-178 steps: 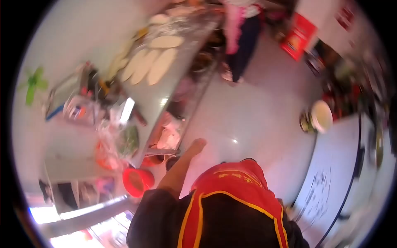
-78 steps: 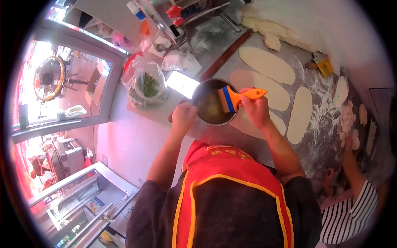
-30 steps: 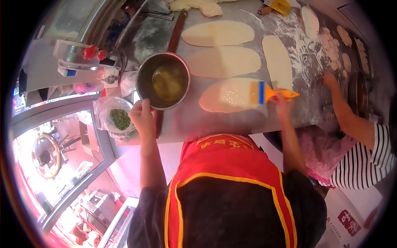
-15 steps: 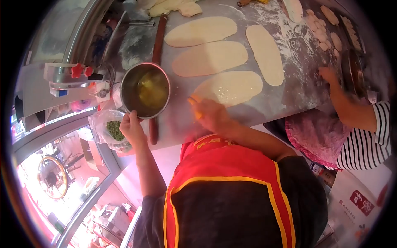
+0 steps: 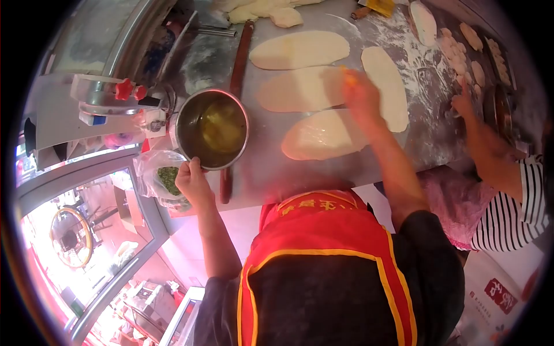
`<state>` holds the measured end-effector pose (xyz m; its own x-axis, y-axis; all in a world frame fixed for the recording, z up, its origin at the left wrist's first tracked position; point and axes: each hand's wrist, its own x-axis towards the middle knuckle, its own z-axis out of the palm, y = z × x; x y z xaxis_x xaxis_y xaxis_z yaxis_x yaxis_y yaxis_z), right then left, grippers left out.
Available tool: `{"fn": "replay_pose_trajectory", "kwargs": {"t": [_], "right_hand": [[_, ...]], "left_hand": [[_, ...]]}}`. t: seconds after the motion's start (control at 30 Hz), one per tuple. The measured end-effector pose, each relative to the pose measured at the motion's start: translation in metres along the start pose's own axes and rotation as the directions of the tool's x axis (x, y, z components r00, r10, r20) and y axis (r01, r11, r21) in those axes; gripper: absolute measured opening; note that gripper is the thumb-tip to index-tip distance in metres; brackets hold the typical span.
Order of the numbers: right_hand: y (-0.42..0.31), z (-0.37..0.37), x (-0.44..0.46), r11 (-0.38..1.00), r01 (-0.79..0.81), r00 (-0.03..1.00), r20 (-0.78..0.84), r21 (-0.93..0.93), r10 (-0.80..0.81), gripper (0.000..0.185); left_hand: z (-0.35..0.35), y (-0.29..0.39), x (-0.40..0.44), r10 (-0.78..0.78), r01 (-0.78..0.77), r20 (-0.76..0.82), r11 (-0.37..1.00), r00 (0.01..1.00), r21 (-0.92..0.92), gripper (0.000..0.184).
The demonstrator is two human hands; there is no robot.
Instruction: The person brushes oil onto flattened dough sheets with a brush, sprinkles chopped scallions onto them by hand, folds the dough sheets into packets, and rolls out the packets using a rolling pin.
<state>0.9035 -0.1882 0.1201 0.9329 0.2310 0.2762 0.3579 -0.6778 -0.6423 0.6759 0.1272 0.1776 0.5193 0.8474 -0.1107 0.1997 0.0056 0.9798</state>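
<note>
My left hand [image 5: 194,183] grips the near rim of a round metal pot [image 5: 186,134] with yellowish oil [image 5: 222,127] inside. My right hand [image 5: 363,101], blurred by motion, is closed around a small orange brush-like tool [image 5: 348,78] over the right end of the middle dough sheet [image 5: 294,89]. Closest to me, another flat oval dough sheet [image 5: 320,135] shines wet on top. A third dough sheet [image 5: 300,49] lies at the back, and one more dough sheet [image 5: 385,86] stands lengthwise to the right, partly behind my hand.
A long rolling pin [image 5: 239,60] lies partly behind the pot. A plastic bag of chopped greens [image 5: 168,180] sits at the left edge. Floury worktop [image 5: 424,75] and small dough pieces [image 5: 453,49] are to the right, near a co-worker's hand [image 5: 461,105].
My right hand has swept up and to the right, from the nearest sheet's left end to the middle sheet's right end. My left hand stays on the pot. The whole view has shifted slightly.
</note>
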Motion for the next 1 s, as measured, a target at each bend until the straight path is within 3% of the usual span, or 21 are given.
{"fn": "replay_pose_trajectory", "kwargs": {"t": [0.03,0.07,0.1,0.13,0.17,0.2,0.3,0.37,0.4,0.43,0.47,0.5,0.57,0.6,0.63,0.8,0.87,0.93,1.0], "right_hand": [[-0.017,0.025,0.006,0.955,0.207,0.976,-0.014,-0.213,-0.215,0.021],[-0.040,0.050,0.007,0.939,0.266,0.964,0.070,-0.219,-0.257,0.017],[-0.048,0.082,0.003,0.972,0.234,0.966,0.118,-0.006,-0.232,0.014],[-0.066,0.105,-0.002,0.895,0.407,0.913,0.117,-0.184,-0.391,0.013],[-0.088,0.109,-0.004,0.879,0.465,0.883,0.116,-0.099,-0.454,0.028],[-0.106,0.118,-0.007,0.947,0.321,0.925,0.224,-0.027,-0.307,0.024],[-0.121,0.117,-0.003,0.912,0.250,0.954,0.082,0.324,-0.290,0.014],[-0.114,0.101,0.010,0.938,-0.168,0.980,0.152,0.304,0.127,0.016],[-0.088,0.087,0.015,0.934,-0.201,0.976,0.143,0.297,0.164,0.022],[-0.019,0.111,0.013,0.696,-0.328,0.944,0.199,0.640,0.262,0.022],[-0.011,0.070,0.017,0.652,-0.450,0.886,0.215,0.610,0.411,0.024],[0.029,0.048,0.020,0.692,-0.546,0.831,0.197,0.473,0.521,0.025],[0.083,0.001,0.020,0.571,-0.569,0.755,0.100,0.592,0.648,0.021],[0.098,-0.016,0.017,0.501,-0.455,0.780,0.058,0.736,0.623,0.019],[0.113,-0.032,0.016,0.658,-0.429,0.814,-0.050,0.619,0.578,0.018],[0.075,-0.031,0.054,0.654,-0.276,0.900,-0.048,0.704,0.432,0.015],[0.045,-0.002,0.086,0.948,-0.209,0.968,-0.083,0.241,0.235,0.021],[0.002,0.027,0.109,0.996,0.060,0.998,0.023,-0.069,-0.059,0.021],[-0.023,0.089,0.123,0.941,0.254,0.966,0.014,-0.221,-0.258,0.019]], "left_hand": [[-0.002,0.001,0.001,-0.002,0.002,-0.012,1.000,1.000,0.010,0.029],[-0.004,0.002,0.002,-0.003,0.003,-0.021,1.000,1.000,0.021,0.030],[-0.005,0.004,0.004,0.002,-0.002,-0.029,1.000,1.000,0.006,0.030],[-0.005,0.005,0.004,0.004,-0.005,-0.040,1.000,0.999,-0.012,0.030],[-0.006,0.006,0.003,0.004,-0.005,-0.053,1.000,0.999,-0.029,0.030],[-0.009,0.005,0.003,0.006,-0.007,-0.053,0.999,0.999,-0.032,0.029],[-0.016,0.005,0.004,0.012,-0.014,-0.057,0.999,0.998,-0.033,0.028],[-0.017,0.006,0.003,0.012,-0.014,-0.065,1.000,0.998,-0.027,0.028],[-0.018,0.005,0.002,0.014,-0.015,-0.065,1.000,0.998,-0.026,0.028],[-0.018,0.003,0.002,0.014,-0.016,-0.064,1.000,0.998,-0.025,0.028],[-0.019,0.001,0.002,0.014,-0.015,-0.064,1.000,0.998,-0.025,0.028],[-0.020,0.001,0.002,0.013,-0.014,-0.058,1.000,0.998,-0.025,0.028],[-0.020,0.001,0.002,0.012,-0.014,-0.051,1.000,0.999,-0.024,0.028],[-0.019,0.001,0.001,0.005,-0.006,-0.056,1.000,0.998,-0.009,0.028],[-0.017,0.002,0.000,0.000,0.000,-0.058,1.000,0.998,0.005,0.029],[-0.010,-0.001,0.000,-0.013,0.013,-0.049,1.000,0.999,-0.015,0.026],[-0.009,-0.001,-0.001,-0.004,0.006,-0.046,0.999,0.999,0.037,0.024],[-0.005,0.004,-0.005,-0.030,0.032,-0.075,0.999,0.997,0.023,0.022],[-0.003,0.006,-0.004,-0.044,0.045,-0.082,0.999,0.996,0.008,0.021]]}}
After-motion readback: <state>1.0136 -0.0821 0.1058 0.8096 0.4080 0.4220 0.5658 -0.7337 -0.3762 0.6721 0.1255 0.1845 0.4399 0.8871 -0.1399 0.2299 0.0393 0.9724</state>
